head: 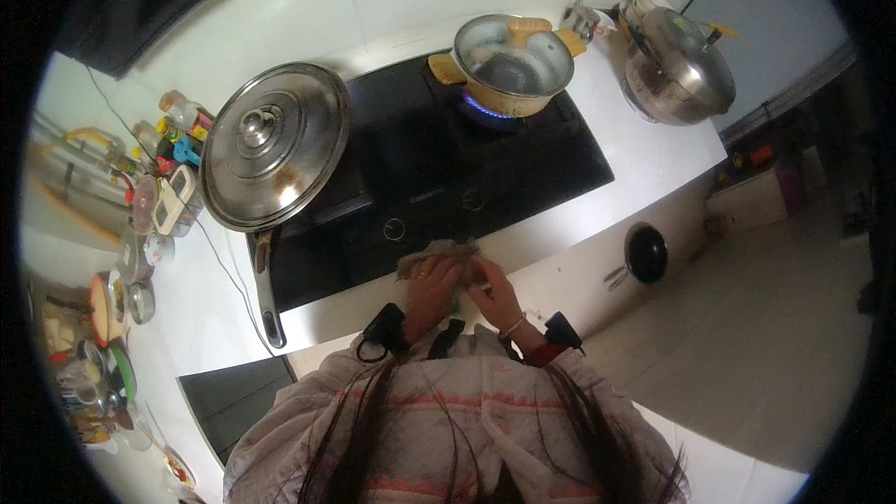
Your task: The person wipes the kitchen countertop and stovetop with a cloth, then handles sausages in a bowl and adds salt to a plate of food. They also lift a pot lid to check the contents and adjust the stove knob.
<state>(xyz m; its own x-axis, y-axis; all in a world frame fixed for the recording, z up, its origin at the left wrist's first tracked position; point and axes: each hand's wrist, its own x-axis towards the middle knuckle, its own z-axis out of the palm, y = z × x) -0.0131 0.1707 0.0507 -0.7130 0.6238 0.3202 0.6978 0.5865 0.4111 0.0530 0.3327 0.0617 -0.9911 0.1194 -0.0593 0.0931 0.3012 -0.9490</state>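
Note:
A crumpled grey-brown cloth (442, 250) is bunched at the front edge of the black glass gas hob (413, 161). My left hand (430, 290) lies over its left part with the fingers bent onto it. At the cloth's right side, my right hand (495, 294) pinches it between thumb and fingers. Both hands are close together, low in front of my body. Above them on the hob are two round control knobs, one of them the left knob (394, 229).
A lit burner (486, 106) flames blue under a glass-lidded pot (514, 70). On the left, a steel-lidded pan (276, 143) has its handle (269, 308) jutting over the front edge. A large steel pot (675, 73) stands right. Jars and a cable (217, 259) line the left counter.

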